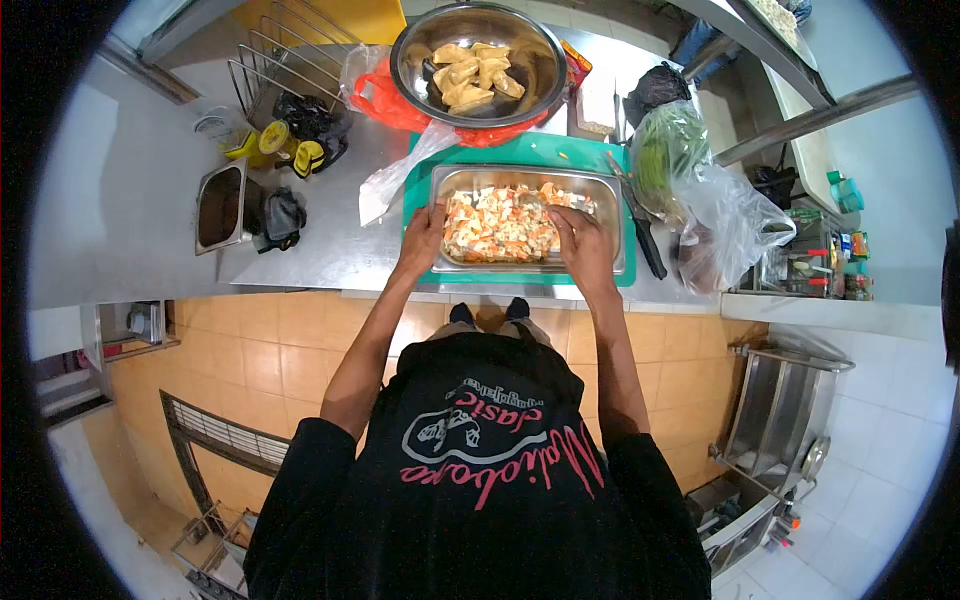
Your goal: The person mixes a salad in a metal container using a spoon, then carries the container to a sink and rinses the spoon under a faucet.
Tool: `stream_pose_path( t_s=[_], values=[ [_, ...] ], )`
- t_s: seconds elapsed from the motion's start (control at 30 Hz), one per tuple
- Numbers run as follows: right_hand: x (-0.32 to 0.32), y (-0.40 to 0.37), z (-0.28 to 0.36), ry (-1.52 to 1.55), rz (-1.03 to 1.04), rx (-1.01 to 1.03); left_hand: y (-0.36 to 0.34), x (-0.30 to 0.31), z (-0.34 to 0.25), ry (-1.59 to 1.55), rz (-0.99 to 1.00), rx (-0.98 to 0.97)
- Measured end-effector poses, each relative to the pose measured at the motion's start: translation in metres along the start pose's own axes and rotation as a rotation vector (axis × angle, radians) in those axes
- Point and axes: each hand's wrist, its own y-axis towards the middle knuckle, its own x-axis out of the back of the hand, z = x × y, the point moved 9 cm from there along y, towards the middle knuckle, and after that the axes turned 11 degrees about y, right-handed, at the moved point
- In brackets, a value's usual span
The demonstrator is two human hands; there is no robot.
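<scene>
A rectangular steel food pan [526, 172] rests on a green cutting board [415, 205] at the counter's front. Chopped orange and white food pieces [495, 225] fill most of it. My left hand [424, 238] grips the pan's left rim. Over the right part of the pan, my right hand [583, 245] has its fingers closed at the food; a spoon-like shape seems to be at the fingertips, but I cannot make it out. To the right of the board lies a knife [648, 240] with a black handle.
Behind the board, a steel bowl [405, 65] holds several yellowish folded pieces. Bagged green vegetables [668, 155] and a clear plastic bag [740, 230] sit at the right. A small steel container [222, 205], a wire rack [270, 65] and black bags [283, 215] occupy the left.
</scene>
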Motion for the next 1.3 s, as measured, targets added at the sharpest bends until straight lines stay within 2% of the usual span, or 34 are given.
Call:
stream_pose_path(
  t_s=[0.1,0.13,0.27,0.37,0.43,0.5,0.53,0.6,0.7,0.83,0.9,0.97,1.0,1.1,1.2,1.27,1.3],
  values=[
    [-0.02,0.01,0.013,-0.052,0.064,0.044,-0.004,0.003,-0.001,0.023,-0.025,0.035],
    [-0.034,0.011,0.015,0.021,0.125,0.114,-0.002,0.001,0.003,0.024,-0.027,0.035],
    [-0.073,0.002,0.024,0.077,0.261,0.118,0.004,-0.003,0.011,0.04,-0.003,0.047],
    [-0.068,-0.006,0.033,0.075,0.371,0.109,-0.009,0.005,-0.01,0.016,0.026,0.055],
    [-0.052,-0.012,0.024,0.033,0.355,0.152,-0.011,0.003,-0.009,0.002,0.055,0.077],
    [-0.018,-0.011,-0.001,0.189,0.191,-0.157,-0.005,0.0,-0.003,0.016,0.03,0.063],
    [-0.009,-0.01,-0.007,0.187,0.189,-0.159,-0.004,-0.003,0.001,0.016,0.033,0.062],
    [0.023,-0.007,-0.026,0.22,-0.069,-0.203,-0.003,0.001,0.004,0.05,-0.042,0.029],
    [0.021,-0.009,-0.045,0.116,-0.083,-0.255,0.0,-0.004,0.009,-0.016,0.022,0.078],
    [0.003,-0.014,-0.024,0.139,0.031,-0.098,-0.001,-0.007,0.006,-0.063,0.039,0.053],
    [0.016,-0.014,-0.032,0.202,-0.006,-0.127,-0.003,-0.001,0.007,0.011,-0.072,0.02],
    [0.042,-0.011,-0.046,0.169,-0.151,-0.191,-0.003,0.0,0.006,-0.01,-0.043,0.035],
    [0.043,-0.008,-0.048,0.17,-0.148,-0.188,-0.001,-0.003,0.007,-0.03,-0.009,0.042],
    [0.043,-0.01,-0.07,0.034,-0.126,-0.349,0.0,-0.001,0.005,-0.001,-0.005,0.054],
    [0.011,-0.01,-0.074,0.147,-0.093,-0.258,-0.005,0.004,-0.005,-0.002,-0.017,0.032],
    [-0.006,-0.008,-0.059,0.204,-0.069,-0.191,-0.009,0.007,-0.013,0.024,-0.044,0.025],
    [-0.015,-0.007,-0.039,0.152,0.006,-0.138,-0.011,0.009,-0.015,0.05,-0.071,0.021]
  ],
)
